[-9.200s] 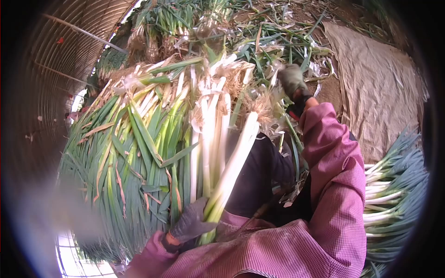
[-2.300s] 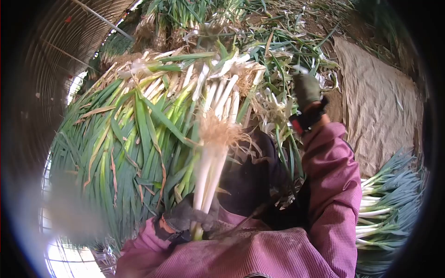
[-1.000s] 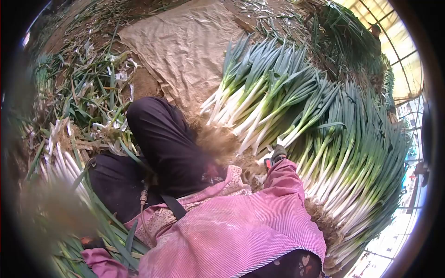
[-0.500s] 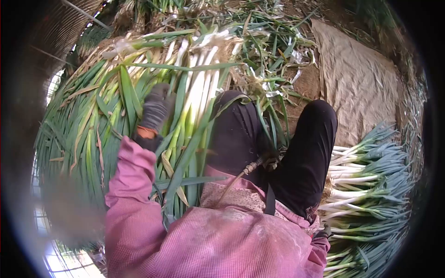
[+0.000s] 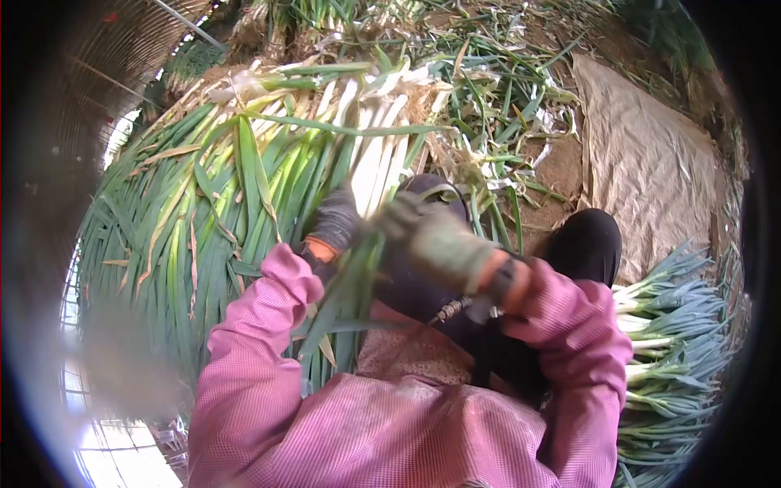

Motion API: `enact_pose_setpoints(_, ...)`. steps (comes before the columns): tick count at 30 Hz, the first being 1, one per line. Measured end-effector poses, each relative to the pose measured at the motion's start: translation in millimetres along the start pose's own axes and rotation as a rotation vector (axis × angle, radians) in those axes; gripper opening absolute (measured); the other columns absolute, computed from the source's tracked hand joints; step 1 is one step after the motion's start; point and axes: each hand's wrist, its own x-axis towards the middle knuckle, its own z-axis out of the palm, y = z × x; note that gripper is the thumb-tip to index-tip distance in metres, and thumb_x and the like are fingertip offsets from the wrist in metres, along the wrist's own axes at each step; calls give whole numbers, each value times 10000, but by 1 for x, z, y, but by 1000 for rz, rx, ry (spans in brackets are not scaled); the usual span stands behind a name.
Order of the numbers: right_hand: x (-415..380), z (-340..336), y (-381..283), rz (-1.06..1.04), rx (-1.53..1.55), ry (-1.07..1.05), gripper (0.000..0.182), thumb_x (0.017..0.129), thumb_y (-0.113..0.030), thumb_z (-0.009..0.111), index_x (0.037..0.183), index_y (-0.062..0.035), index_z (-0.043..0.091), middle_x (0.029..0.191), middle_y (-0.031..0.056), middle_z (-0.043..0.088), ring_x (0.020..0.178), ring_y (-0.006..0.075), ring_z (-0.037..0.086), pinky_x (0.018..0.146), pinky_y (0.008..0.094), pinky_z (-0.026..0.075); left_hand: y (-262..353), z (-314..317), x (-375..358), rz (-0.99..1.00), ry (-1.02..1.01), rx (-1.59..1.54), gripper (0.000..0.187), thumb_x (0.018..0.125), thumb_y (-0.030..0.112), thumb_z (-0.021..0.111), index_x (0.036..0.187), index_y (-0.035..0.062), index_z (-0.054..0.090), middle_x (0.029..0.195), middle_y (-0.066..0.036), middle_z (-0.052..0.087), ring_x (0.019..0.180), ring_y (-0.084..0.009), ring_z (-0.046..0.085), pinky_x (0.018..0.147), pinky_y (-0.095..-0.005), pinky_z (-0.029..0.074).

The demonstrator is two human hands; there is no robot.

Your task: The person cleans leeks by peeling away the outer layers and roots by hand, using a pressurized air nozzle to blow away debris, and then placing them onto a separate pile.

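Observation:
My left hand [image 5: 336, 218], in a dark grey glove with an orange cuff, is closed at the left side of several green onions [image 5: 381, 154] with thick white stems. Their roots point away from me and their green leaves trail toward my lap. On their other side is my right hand [image 5: 431, 240], in a paler glove, its fingers smeared by motion where the white stems turn green. Blurred leaves [image 5: 358, 264] hang between the two hands. More long green onions [image 5: 171, 244] lie in a thick layer at my left.
A row of green onions with white stems [image 5: 671, 342] lies at my right. Beyond it a brown cloth sheet [image 5: 647, 154] covers the ground. Stripped leaves and scraps [image 5: 521, 106] litter the soil ahead. A hose with a metal fitting [image 5: 449, 310] rests at my lap.
My left hand has moved right, to the white-stemmed onions. My right hand has come up from low beside the right-hand row to meet the same onions. The view has shifted slightly.

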Motion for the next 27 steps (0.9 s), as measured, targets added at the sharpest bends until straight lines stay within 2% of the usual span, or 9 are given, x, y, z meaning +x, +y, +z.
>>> enact_pose_setpoints(2, 38, 68, 1, -203, -208, 142, 371, 709, -153, 602, 1062, -37, 617, 1044, 71, 572, 1012, 262, 515, 811, 366, 481, -3, -31, -7, -13, 29, -222, 424, 752, 133, 683, 1129, -21, 564, 945, -197, 657, 856, -292, 667, 723, -389, 533)
enact_pose_setpoints(5, 69, 71, -1, -139, -49, -363, 237, 712, -184, 633, 928, -99, 681, 877, 24, 654, 892, 226, 625, 781, 397, 517, -15, -94, -25, -61, -91, -157, 459, 684, 114, 717, 1101, -18, 576, 925, -214, 651, 822, -311, 643, 741, -375, 532)
enact_pose_setpoints(10, 53, 44, 106, -87, 46, 168, 249, 701, -119, 668, 944, -78, 633, 816, 127, 614, 761, 323, 613, 704, 407, 516, -34, -141, -57, -267, -116, -701, 429, 707, 13, 712, 1120, -2, 594, 883, -71, 638, 792, -149, 593, 679, -303, 517)
enact_pose_setpoints(11, 55, 31, 158, 77, 16, 230, 146, 727, -142, 713, 806, -62, 621, 734, 91, 573, 684, 219, 596, 676, 340, 514, -29, -146, -64, -311, -106, -833, 418, 709, 20, 724, 1108, 2, 601, 881, -56, 635, 801, -141, 589, 685, -295, 514)
enact_pose_setpoints(13, 42, -21, 212, 751, -332, 242, 440, 724, -108, 690, 1140, -25, 577, 1113, 163, 596, 1045, 322, 585, 833, 412, 505, -27, -149, -75, -356, -198, -938, 434, 681, 19, 754, 1087, 19, 600, 879, -31, 615, 776, -132, 580, 671, -273, 496)
enact_pose_setpoints(15, 26, -18, 237, 900, -709, 122, 647, 764, -76, 617, 1372, -21, 401, 1332, 267, 433, 1226, 436, 446, 998, 472, 425, -7, -152, -76, -340, -213, -1102, 502, 639, 37, 794, 1091, 4, 578, 887, -31, 610, 779, -137, 592, 670, -270, 489)
enact_pose_setpoints(21, 70, -27, 196, 532, 214, 518, 1213, 508, -164, 915, 1481, -32, 203, 1462, 232, 260, 1347, 392, 312, 1152, 372, 298, 33, -127, -86, -464, -579, -1340, 554, 637, 26, 802, 1126, -34, 546, 808, -57, 591, 682, -153, 589, 604, -293, 490)
enact_pose_setpoints(24, 89, -20, 176, 332, 98, 401, 1024, 629, -197, 858, 1451, -2, 281, 1490, 214, 265, 1373, 357, 297, 1134, 375, 311, 55, -113, -96, -471, -840, -1488, 544, 635, 5, 788, 1121, -38, 549, 777, -68, 566, 684, -167, 587, 589, -297, 493)
enact_pose_setpoints(27, 86, 5, 186, 588, 797, 366, 536, 780, -191, 720, 1250, -16, 529, 1246, 178, 533, 1177, 260, 492, 993, 345, 409, 77, -100, -109, -321, -1070, -1735, 517, 636, 50, 789, 1089, -37, 556, 795, -72, 550, 686, -185, 573, 598, -297, 493)
